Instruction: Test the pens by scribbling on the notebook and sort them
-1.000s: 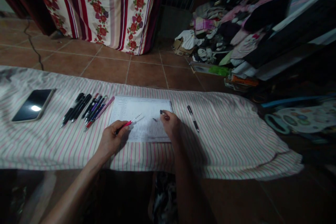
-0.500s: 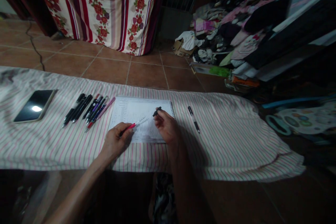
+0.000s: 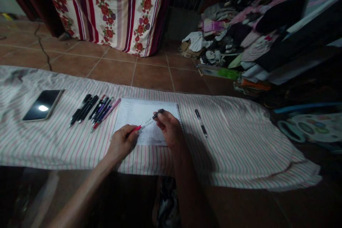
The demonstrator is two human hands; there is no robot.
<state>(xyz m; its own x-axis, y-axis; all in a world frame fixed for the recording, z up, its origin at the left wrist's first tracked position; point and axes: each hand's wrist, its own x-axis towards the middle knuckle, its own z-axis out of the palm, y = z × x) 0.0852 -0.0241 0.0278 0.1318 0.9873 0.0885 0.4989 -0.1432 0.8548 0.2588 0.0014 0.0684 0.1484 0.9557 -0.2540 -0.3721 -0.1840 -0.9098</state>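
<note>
My left hand [image 3: 123, 140] is closed on a red pen part [image 3: 136, 128] with a thin, pale refill-like rod [image 3: 146, 122] sticking out toward the right. In my right hand [image 3: 171, 130], thumb and fingers pinch a short black pen piece [image 3: 158, 113]. The rod's tip meets or nearly meets the near end of that piece; whether it is inside I cannot tell. Both hands are above an open spiral notebook [image 3: 143, 105] with writing or print on its page. A black-and-clear pen [image 3: 201, 123] lies to the right of the notebook.
Several pens [image 3: 97, 110] lie in a group left of the notebook, with a phone [image 3: 44, 105] farther left. Striped cloth [image 3: 240, 142] covers the low surface. Beyond are a tiled floor [image 3: 112, 67], a floral curtain [image 3: 123, 14] and a heap of clothes [image 3: 240, 32].
My hands have brought the two pen parts together: the black piece has turned and lowered toward the rod's tip. The whole view has shifted slightly, with objects appearing farther right.
</note>
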